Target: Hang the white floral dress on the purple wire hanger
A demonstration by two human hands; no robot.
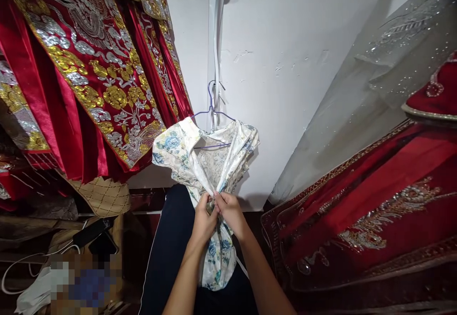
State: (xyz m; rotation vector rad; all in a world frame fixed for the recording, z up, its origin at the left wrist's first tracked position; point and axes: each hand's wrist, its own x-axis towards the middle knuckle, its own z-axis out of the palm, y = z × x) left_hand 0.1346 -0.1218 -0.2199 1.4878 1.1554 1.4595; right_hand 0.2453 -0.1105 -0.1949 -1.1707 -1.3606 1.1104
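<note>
A white garment with blue floral print point(174, 146) hangs on a thin purple wire hanger point(210, 108), its lower part draped over my lap. My left hand point(205, 215) pinches the front edge of the garment just below the neckline. Right beside it, my right hand point(228, 210) grips the other front edge, and the two hands meet at the middle. The fingertips cover whatever fastening may be there. Above them the neckline stands open in a V, showing the inside of the back.
Red garments with gold and silver embroidery point(117, 96) hang at the left. A beaded dark red garment point(374, 220) and sheer sparkly white fabric point(332, 115) hang at the right. A black phone point(103, 246) and a white cable point(24, 258) lie at the lower left.
</note>
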